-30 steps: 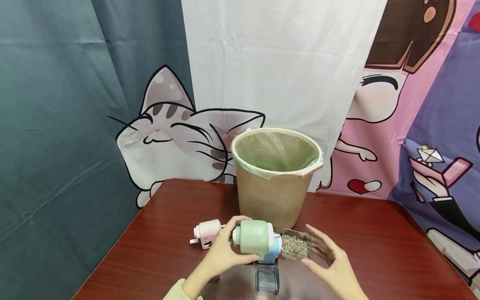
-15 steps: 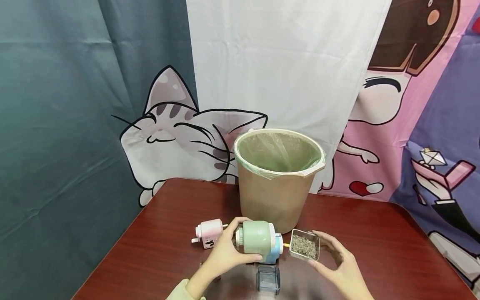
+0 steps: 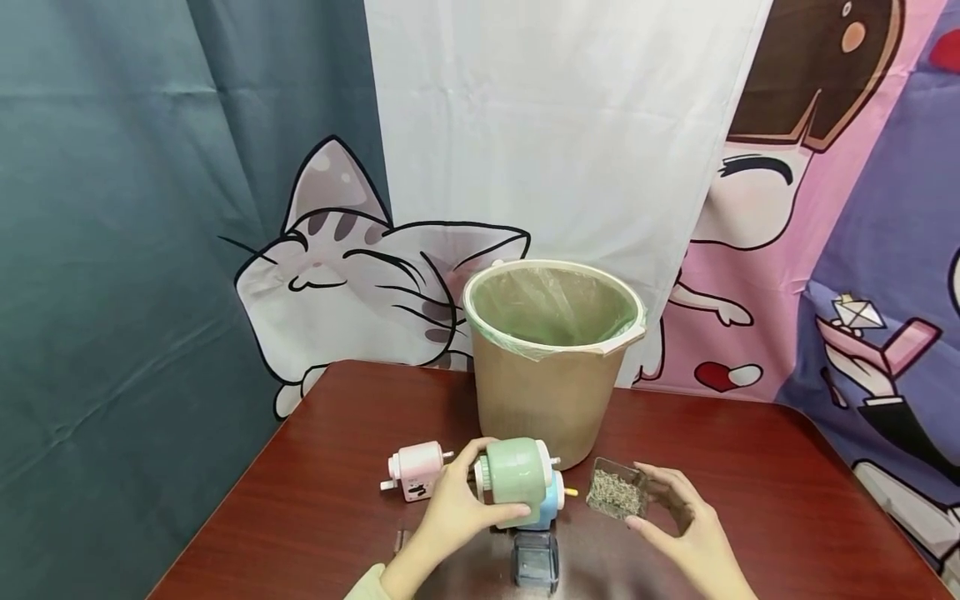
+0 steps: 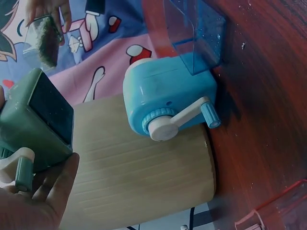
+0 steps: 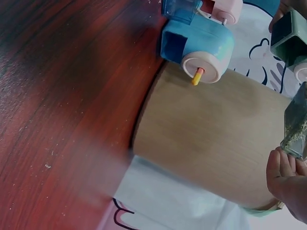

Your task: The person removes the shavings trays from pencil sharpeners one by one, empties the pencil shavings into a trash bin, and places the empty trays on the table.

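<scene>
My left hand (image 3: pixel 450 515) grips a green crank pencil sharpener (image 3: pixel 516 473) above the table, thumb below and fingers over its far side. Its drawer slot stands hollow in the left wrist view, beside the crank. At the right, my right hand (image 3: pixel 688 523) pinches a clear shavings drawer (image 3: pixel 617 492) full of pencil shavings, held apart from the sharpener. Behind the green one stands a blue sharpener (image 4: pixel 168 91), a yellow pencil (image 5: pixel 197 76) sticking out of its front. A bluish clear drawer (image 3: pixel 536 560) sits on the table nearby.
A tan waste bin (image 3: pixel 543 392) with a thin plastic liner stands just behind the hands. To the left is a pink sharpener (image 3: pixel 418 471). The reddish-brown table (image 3: pixel 300 517) backs onto a printed curtain. Small crumbs dot the wood in the wrist views.
My right hand has moved the full drawer rightward, away from the green sharpener, and its tilt has shifted. The left hand keeps its grip on the green sharpener, nearly in place.
</scene>
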Demonstrator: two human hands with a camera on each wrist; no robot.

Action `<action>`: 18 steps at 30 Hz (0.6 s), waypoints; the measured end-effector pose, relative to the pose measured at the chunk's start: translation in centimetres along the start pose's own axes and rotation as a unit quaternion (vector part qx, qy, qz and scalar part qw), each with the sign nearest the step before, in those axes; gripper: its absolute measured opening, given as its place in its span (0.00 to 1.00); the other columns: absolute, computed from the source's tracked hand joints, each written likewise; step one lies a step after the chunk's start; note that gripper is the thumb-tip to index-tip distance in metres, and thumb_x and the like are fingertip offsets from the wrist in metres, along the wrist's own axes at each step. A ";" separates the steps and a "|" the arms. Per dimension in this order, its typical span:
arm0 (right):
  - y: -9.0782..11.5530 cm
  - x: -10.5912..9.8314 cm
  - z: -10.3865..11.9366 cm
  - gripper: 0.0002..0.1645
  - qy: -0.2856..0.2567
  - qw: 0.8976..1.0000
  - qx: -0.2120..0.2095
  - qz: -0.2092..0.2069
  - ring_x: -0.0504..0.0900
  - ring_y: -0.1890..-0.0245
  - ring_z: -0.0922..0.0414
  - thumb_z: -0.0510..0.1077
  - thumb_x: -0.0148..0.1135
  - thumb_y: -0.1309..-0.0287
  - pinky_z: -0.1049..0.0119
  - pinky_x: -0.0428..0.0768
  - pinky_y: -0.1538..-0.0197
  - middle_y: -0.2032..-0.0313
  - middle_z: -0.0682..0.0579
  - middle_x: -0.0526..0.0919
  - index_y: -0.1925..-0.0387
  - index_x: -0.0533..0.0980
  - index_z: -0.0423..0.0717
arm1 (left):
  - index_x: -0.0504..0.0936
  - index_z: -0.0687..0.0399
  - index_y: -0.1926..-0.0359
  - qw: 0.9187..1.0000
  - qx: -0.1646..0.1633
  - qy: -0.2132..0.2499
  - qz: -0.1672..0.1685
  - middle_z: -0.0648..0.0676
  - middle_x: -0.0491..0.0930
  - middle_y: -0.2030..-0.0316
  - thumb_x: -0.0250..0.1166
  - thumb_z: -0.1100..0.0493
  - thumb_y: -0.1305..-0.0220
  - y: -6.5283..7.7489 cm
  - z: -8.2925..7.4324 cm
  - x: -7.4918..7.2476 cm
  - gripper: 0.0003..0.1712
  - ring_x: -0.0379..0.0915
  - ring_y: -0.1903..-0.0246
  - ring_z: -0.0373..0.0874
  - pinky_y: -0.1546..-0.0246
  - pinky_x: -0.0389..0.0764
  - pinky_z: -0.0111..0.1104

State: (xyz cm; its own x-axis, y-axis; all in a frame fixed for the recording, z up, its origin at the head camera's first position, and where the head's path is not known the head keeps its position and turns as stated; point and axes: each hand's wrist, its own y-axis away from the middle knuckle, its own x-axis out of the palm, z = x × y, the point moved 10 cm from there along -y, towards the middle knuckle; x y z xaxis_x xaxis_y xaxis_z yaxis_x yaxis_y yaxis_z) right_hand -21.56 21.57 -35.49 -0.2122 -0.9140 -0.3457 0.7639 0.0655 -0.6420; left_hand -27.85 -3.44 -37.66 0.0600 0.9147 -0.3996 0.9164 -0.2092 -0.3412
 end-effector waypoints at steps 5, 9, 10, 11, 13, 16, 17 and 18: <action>0.1 -0.5 -0.4 0.37 0.010 1.000 0.024 -0.002 0.77 0.54 0.72 0.20 0.67 0.65 0.84 0.72 0.50 0.51 0.59 0.77 0.46 0.70 0.31 | 0.72 0.43 0.47 1.000 -0.007 -0.006 0.004 0.49 0.81 0.61 0.80 0.49 0.65 -0.1 0.2 0.3 0.40 0.73 0.64 0.39 0.65 0.75 0.28; 0.2 -1.1 -0.7 0.38 0.027 0.999 0.024 -0.012 0.77 0.56 0.72 0.20 0.69 0.67 0.84 0.72 0.52 0.55 0.59 0.78 0.47 0.72 0.33 | 0.71 0.40 0.47 1.000 0.003 -0.002 0.014 0.47 0.80 0.60 0.80 0.50 0.64 -0.2 0.0 0.8 0.39 0.72 0.63 0.39 0.65 0.74 0.28; 0.2 -1.3 -0.8 0.38 0.033 0.999 0.025 -0.016 0.77 0.58 0.72 0.20 0.69 0.67 0.84 0.72 0.53 0.56 0.60 0.78 0.47 0.72 0.34 | 0.72 0.40 0.47 1.000 0.006 0.000 0.015 0.47 0.80 0.60 0.80 0.50 0.64 -0.2 -0.1 0.9 0.40 0.73 0.63 0.39 0.65 0.74 0.28; 0.3 -1.4 -0.8 0.39 0.036 0.999 0.024 -0.019 0.76 0.59 0.72 0.20 0.69 0.68 0.84 0.73 0.55 0.57 0.59 0.78 0.46 0.72 0.34 | 0.72 0.40 0.47 1.000 0.009 0.005 0.016 0.47 0.81 0.60 0.80 0.51 0.64 -0.3 -0.1 1.0 0.40 0.73 0.63 0.39 0.64 0.75 0.28; 0.3 -1.7 -0.9 0.39 0.040 0.999 0.025 -0.025 0.75 0.62 0.71 0.20 0.69 0.68 0.83 0.72 0.59 0.59 0.60 0.78 0.46 0.72 0.33 | 0.73 0.42 0.47 1.000 0.013 0.018 0.013 0.48 0.80 0.59 0.80 0.52 0.65 -0.3 -0.1 1.1 0.39 0.75 0.63 0.37 0.63 0.77 0.29; 0.3 -2.3 -1.1 0.39 0.051 0.997 0.039 -0.032 0.74 0.63 0.70 0.20 0.69 0.67 0.82 0.72 0.61 0.59 0.62 0.77 0.46 0.72 0.33 | 0.73 0.44 0.48 1.000 0.013 0.025 0.002 0.48 0.79 0.57 0.81 0.51 0.65 -0.4 -0.1 1.1 0.39 0.74 0.61 0.36 0.60 0.78 0.29; 0.3 -2.5 -1.2 0.38 0.056 0.997 0.046 -0.035 0.74 0.64 0.71 0.21 0.69 0.66 0.82 0.72 0.61 0.59 0.63 0.77 0.46 0.72 0.33 | 0.74 0.44 0.48 1.000 0.013 0.028 -0.002 0.49 0.79 0.57 0.81 0.51 0.65 -0.5 -0.1 1.2 0.39 0.74 0.61 0.36 0.60 0.78 0.29; 0.2 -2.8 -1.3 0.38 0.062 0.996 0.056 -0.038 0.74 0.64 0.71 0.21 0.69 0.66 0.83 0.71 0.61 0.59 0.64 0.77 0.46 0.72 0.34 | 0.74 0.44 0.48 0.999 0.012 0.032 -0.004 0.50 0.80 0.57 0.81 0.51 0.65 -0.6 -0.1 1.2 0.39 0.74 0.61 0.36 0.60 0.78 0.29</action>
State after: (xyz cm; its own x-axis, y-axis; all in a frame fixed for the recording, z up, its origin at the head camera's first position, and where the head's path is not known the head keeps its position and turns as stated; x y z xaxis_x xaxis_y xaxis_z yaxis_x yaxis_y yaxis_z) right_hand -21.56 24.61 -35.56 -0.3410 -0.8576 -0.3851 0.8038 -0.0536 -0.5925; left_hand -28.25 -2.20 -37.87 0.0798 0.9366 -0.3412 0.9068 -0.2104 -0.3652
